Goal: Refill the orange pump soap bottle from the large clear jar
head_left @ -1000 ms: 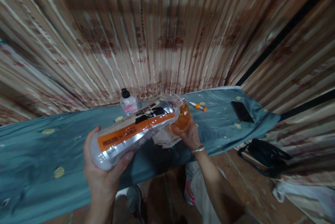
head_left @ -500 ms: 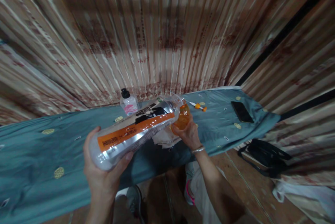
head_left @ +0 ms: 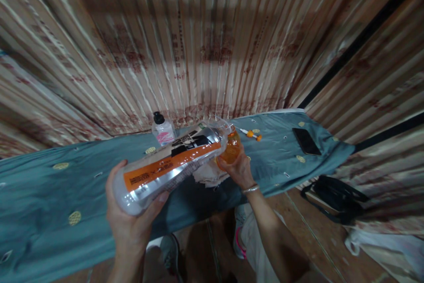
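Bottle [head_left: 175,164] gripped in left hand [head_left: 132,225], tilted toward orange container [head_left: 232,147] clasped by right hand [head_left: 241,171]

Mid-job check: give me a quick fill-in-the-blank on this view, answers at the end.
1. The left hand holds a tilted bottle whose label stripe is ____.
2. The right hand holds an amber container and has a bangle on its ____.
3. The cap on the standing bottle is ____.
4. Lying flat on the cloth is a dark ____.

Missing words: orange; wrist; black; phone.
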`<act>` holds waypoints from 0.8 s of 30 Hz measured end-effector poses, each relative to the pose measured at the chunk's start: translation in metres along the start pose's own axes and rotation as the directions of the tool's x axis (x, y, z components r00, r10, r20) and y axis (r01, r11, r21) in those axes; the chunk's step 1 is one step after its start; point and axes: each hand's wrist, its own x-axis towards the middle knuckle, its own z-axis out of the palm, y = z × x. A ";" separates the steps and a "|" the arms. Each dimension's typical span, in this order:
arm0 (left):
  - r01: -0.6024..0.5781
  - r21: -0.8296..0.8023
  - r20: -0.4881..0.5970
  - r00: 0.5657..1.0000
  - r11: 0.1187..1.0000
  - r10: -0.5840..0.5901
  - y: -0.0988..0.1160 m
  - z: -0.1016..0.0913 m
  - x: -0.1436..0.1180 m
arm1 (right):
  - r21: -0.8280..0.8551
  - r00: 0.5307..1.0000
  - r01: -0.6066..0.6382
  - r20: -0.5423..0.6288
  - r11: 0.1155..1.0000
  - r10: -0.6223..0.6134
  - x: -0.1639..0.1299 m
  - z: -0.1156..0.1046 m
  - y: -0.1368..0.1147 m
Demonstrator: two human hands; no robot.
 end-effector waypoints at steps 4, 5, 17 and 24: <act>0.020 -0.005 -0.004 1.000 1.000 -0.020 0.005 0.000 -0.002 | 0.006 1.000 0.004 0.001 1.000 -0.004 0.000 0.000 0.000; 0.028 -0.004 -0.009 1.000 1.000 -0.028 0.005 0.000 -0.002 | 0.006 1.000 0.008 -0.002 1.000 -0.008 0.000 0.001 0.000; 0.031 -0.016 -0.012 0.999 0.999 -0.031 0.004 0.002 0.000 | 0.011 1.000 -0.008 -0.002 1.000 0.008 0.000 0.000 -0.001; -0.008 0.052 0.009 1.000 0.999 0.007 0.000 -0.001 -0.001 | -0.008 1.000 -0.005 -0.003 1.000 0.005 0.000 0.000 0.001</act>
